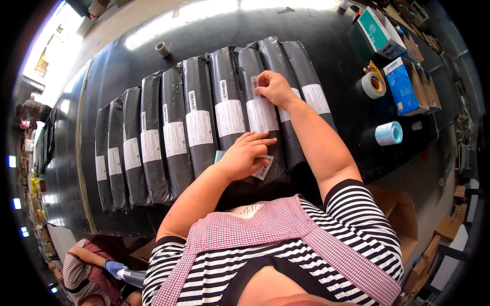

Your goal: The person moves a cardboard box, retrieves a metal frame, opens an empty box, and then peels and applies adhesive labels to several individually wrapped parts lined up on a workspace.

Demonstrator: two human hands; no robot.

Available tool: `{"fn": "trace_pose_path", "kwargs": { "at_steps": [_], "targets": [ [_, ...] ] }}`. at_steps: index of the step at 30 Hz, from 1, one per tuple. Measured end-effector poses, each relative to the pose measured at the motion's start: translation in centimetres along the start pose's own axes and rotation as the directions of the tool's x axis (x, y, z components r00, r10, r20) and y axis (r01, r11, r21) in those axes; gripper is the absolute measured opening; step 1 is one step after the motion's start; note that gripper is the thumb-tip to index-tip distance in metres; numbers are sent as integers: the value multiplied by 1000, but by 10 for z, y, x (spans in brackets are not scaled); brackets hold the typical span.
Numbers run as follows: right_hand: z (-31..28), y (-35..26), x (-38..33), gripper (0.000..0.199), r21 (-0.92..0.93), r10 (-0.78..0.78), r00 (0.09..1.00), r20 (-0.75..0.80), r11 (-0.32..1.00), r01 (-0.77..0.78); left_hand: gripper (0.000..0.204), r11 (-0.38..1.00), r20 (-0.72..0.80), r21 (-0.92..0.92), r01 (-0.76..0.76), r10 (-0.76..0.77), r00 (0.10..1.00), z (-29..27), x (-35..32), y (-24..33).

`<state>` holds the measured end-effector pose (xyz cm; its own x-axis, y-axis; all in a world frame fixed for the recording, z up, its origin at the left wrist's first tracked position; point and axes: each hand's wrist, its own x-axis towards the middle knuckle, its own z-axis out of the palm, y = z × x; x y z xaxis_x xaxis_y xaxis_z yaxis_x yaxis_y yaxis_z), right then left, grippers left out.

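A row of long dark grey plastic mailer parcels lies side by side on the black table. Each shows a white printed label, and several also bear a small barcode sticker above it. My right hand pinches the edge of a barcode sticker against a parcel right of the middle, just above its white label. Lower on that parcel, my left hand is curled round a barcode label strip, its fingertips by the white label. A light-blue edge shows beside that hand; the rest is hidden.
At the right stand a light-blue label roll, tape rolls, a blue carton and a green-and-white carton. A small cardboard tube lies behind the parcels. Lower left, another person's blue-gloved hand holds a grey parcel.
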<state>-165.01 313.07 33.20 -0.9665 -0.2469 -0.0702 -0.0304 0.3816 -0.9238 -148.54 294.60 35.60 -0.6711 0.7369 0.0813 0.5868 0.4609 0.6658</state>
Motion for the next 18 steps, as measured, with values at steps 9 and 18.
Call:
{"fn": "trace_pose_path", "kwargs": {
  "at_steps": [9,18],
  "targets": [
    [3,-5,-16,47,-125,-150,988,-37,982,145,22,1000,-2,-3,-12,12,1000,0,0,-1],
    [12,0,49,66,-393,-203,933,-298,917,74,20,999,-29,-53,-12,10,1000,-1,1,-2]
  ]
}}
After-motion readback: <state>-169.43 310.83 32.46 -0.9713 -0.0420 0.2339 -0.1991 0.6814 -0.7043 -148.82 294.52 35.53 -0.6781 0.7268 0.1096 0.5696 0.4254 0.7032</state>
